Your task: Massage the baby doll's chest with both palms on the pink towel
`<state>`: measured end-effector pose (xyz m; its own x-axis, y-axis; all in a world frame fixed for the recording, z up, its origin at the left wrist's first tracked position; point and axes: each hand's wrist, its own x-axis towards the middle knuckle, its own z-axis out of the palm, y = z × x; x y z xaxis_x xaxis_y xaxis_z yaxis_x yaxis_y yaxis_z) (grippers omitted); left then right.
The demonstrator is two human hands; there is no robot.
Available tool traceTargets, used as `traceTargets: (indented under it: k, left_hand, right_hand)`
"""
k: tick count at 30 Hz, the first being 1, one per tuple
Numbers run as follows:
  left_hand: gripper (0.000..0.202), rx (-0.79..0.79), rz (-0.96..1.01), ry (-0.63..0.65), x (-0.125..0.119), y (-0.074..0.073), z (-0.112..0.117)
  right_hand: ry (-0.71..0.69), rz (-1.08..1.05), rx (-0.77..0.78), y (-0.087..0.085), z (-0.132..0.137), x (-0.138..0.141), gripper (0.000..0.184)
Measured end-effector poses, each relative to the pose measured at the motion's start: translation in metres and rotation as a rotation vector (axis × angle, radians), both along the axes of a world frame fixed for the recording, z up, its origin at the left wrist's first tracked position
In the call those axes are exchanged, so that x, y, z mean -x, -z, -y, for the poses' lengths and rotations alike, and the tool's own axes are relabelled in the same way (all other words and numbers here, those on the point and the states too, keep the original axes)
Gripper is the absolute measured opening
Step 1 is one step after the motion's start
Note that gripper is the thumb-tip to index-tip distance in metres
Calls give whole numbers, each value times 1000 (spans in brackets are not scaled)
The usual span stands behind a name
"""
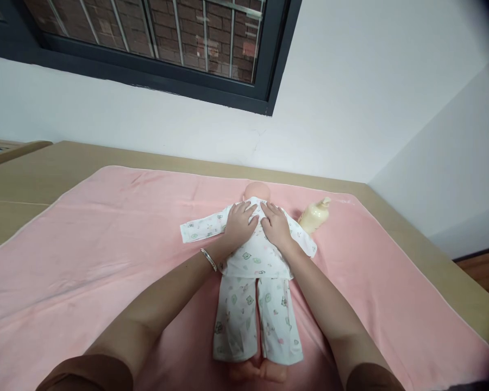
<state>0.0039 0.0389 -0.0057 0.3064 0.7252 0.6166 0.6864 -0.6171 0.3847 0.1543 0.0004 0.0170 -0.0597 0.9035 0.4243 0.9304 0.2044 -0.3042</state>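
Observation:
A baby doll (256, 190) lies stretched out, its head away from me and its bare feet towards me. It wears a white printed long-sleeved top (255, 255) and matching trousers (237, 317). My left hand (241, 222) rests flat on the left side of the doll's upper body, fingers spread. On the right side, my right hand (276, 224) lies the same way, fingers apart and pointing towards the head. Both hands touch the top's fabric and grip nothing. A silver bangle (208, 259) circles my left wrist. The doll's face cannot be seen.
A pink blanket (118, 233) lies under the doll, on a light wooden surface (85, 157). A pale yellow pump bottle (314, 214) lies tilted beside the doll's right-hand sleeve. A white wall (330, 108) and a dark-framed window (264, 81) stand behind.

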Motion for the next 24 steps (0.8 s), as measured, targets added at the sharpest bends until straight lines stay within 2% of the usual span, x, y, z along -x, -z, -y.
traceTargets:
  k: [4,9,13,18,20,24]
  left_hand:
    - [25,-93,70,12,1,-2,5]
    - [23,-114,44,-77,0,-6,14]
    - [31,-30,20,-98,-2,-4,10]
    - [33,-42,16,13,-1,-2,3]
    - [28,-87,29,38,0,-3,3]
    - [22,-164,13,3,2,-5,7]
  right_hand:
    - [118,-25,-119,3,10,7,41]
    - [221,-37,-153,2,17,14,34]
    - [163,-3,-83,-2,12,9,42]
    - [2,34,5,0,2,0,54]
    - [5,19,-26,2,2,-1,52]
    - [114,-23,-155,4,9,5,35]
